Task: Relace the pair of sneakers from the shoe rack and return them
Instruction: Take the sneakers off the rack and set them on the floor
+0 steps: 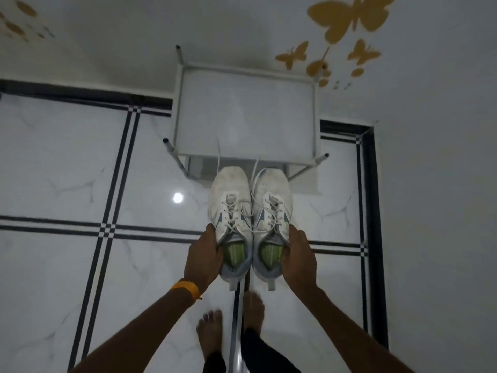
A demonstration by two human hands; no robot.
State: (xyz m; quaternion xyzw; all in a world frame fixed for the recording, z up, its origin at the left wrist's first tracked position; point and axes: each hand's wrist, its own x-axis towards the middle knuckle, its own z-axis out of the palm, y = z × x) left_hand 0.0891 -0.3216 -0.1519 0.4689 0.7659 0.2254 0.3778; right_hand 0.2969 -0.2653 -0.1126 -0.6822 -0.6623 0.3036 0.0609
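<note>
Two white sneakers with grey trim and green insoles hang side by side in the air, toes pointing away from me. My left hand [205, 255] grips the left sneaker [230, 208] at its collar. My right hand [297, 261] grips the right sneaker [273, 208] the same way. Both shoes have white laces threaded through their eyelets, with loose ends trailing over the toes. Just beyond the toes stands the white shoe rack [246, 114], its top shelf bare, seen from above.
The rack stands against a white wall with gold butterfly stickers [347, 20]. The floor is glossy white marble tile with black stripes [107, 230]. My bare feet [212, 329] are below the shoes. A second wall runs along the right side.
</note>
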